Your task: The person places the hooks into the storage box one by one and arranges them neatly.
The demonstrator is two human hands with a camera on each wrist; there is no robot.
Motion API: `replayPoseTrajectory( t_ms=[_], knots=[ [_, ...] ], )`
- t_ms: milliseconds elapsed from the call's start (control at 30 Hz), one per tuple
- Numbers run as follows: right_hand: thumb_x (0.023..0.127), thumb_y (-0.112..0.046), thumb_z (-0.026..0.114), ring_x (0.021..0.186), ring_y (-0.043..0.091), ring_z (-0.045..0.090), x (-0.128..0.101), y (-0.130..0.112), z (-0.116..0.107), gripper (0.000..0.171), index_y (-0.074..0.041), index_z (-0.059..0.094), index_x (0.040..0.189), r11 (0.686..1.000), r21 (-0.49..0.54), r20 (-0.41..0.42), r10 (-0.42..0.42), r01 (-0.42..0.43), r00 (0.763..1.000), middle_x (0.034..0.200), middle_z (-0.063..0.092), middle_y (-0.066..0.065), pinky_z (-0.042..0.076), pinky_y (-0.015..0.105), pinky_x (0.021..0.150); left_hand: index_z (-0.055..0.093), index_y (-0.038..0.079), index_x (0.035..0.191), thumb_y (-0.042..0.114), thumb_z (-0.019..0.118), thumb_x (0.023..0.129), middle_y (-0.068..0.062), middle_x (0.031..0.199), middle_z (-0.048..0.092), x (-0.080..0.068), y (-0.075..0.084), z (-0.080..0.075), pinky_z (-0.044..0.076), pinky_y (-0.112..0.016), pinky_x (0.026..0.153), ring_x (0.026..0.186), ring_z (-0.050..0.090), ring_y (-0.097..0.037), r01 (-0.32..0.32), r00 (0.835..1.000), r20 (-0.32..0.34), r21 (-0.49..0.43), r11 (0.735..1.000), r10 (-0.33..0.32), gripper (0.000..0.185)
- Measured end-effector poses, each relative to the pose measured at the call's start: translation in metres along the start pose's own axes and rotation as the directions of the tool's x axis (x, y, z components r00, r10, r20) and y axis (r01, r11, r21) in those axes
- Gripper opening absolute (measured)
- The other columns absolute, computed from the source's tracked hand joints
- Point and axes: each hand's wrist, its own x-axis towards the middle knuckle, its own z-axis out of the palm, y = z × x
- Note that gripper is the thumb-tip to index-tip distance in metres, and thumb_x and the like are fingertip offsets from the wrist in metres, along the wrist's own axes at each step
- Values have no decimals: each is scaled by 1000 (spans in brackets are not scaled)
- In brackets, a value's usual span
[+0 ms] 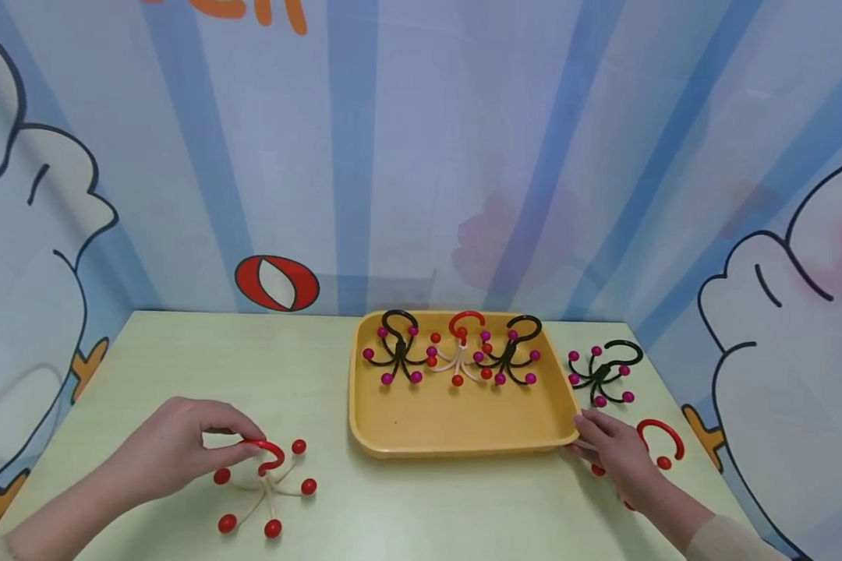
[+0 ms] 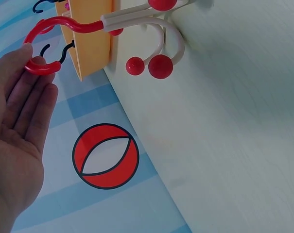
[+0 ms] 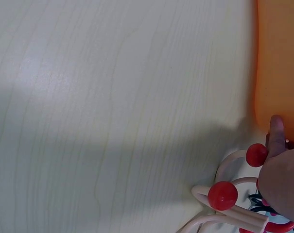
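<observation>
My left hand (image 1: 180, 446) pinches the red hooked handle of a white massager (image 2: 83, 26) at the table's left front. Its splayed white legs end in red balls and hang toward the tabletop. At the right front corner of a yellow tray (image 1: 456, 427), my right hand (image 1: 616, 450) grips the rim, with one digit (image 3: 277, 127) against the tray's outer wall in the right wrist view. Along the back of the tray lie a black massager (image 1: 400, 352), a red-and-white massager (image 1: 460, 358) and another black massager (image 1: 509, 354).
Right of the tray lies a black massager (image 1: 601, 375) with magenta balls. A second red-handled massager (image 3: 244, 221) sits partly hidden under my right hand. The light wooden table (image 1: 203, 366) ends at a printed curtain (image 1: 421, 156) with cartoon figures.
</observation>
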Motion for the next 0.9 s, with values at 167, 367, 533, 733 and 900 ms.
replayPoseTrajectory(
  t_ms=[167, 367, 533, 733, 900],
  knots=[
    [113, -36, 55, 120, 30, 73, -1, 1, 0, 63, 5, 42, 159, 1000, 0, 1, -1, 1, 1000, 159, 45, 33, 60, 36, 97, 82, 34, 99, 19, 88, 89, 25, 95, 74, 0, 1, 0, 60, -25, 68, 85, 66, 2, -36, 999, -23, -8, 999, 36, 19],
    [113, -36, 56, 119, 29, 74, -2, 1, 0, 63, 5, 43, 158, 1000, 7, 2, -5, 5, 1000, 159, 45, 33, 60, 35, 97, 82, 31, 98, 17, 88, 89, 23, 94, 74, 4, 4, -6, 57, -22, 62, 82, 65, 3, -58, 997, -56, -2, 998, 58, 19],
    [113, -36, 55, 119, 29, 74, -1, 0, 0, 63, 5, 42, 159, 1000, 3, 5, -4, 4, 1000, 159, 45, 33, 60, 36, 97, 82, 32, 98, 16, 89, 88, 24, 94, 75, 8, 11, -14, 58, -22, 63, 83, 67, 2, -56, 994, -91, 31, 998, 59, 20],
    [114, -36, 54, 120, 30, 73, -2, -2, 0, 63, 5, 40, 160, 1000, 0, 10, 4, -4, 1000, 159, 45, 33, 59, 37, 98, 83, 30, 99, 15, 91, 86, 19, 93, 77, 14, 16, -27, 58, -23, 65, 85, 70, 0, -115, 978, -164, 79, 990, 126, 22],
    [114, -37, 54, 120, 30, 73, -2, -2, 0, 64, 5, 40, 160, 1000, -3, 7, 11, -11, 1000, 159, 45, 33, 59, 36, 98, 84, 28, 100, 15, 91, 86, 16, 94, 78, 24, 26, -38, 58, -24, 64, 86, 72, -5, -159, 964, -197, 113, 981, 179, 21]
  ],
)
